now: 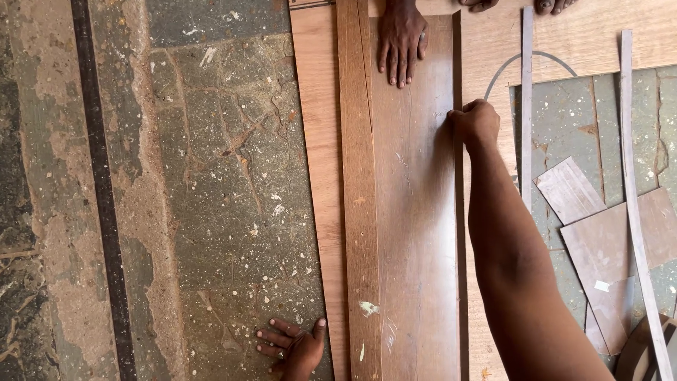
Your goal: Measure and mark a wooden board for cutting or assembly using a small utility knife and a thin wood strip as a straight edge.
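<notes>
Clenching my right hand into a fist on the right edge of the dark laminate sheet running up mid-frame, my left hand splayed on the stone floor at bottom, I reckon a jerk could chip that brittle edge despite a co-worker's hand pinning its top.

A wood workshop, w/ work done right on the floor.

Floor is old stone, rough & cracked, w/ white paint spots & dust. Long brown wood boards lie flat on it, on top of a big sheet of lighter wood. Thin cut strips & small leftover bits of brown sheet lie about on the right. No bench or table in view, just wood & scraps on the ground.
</notes>
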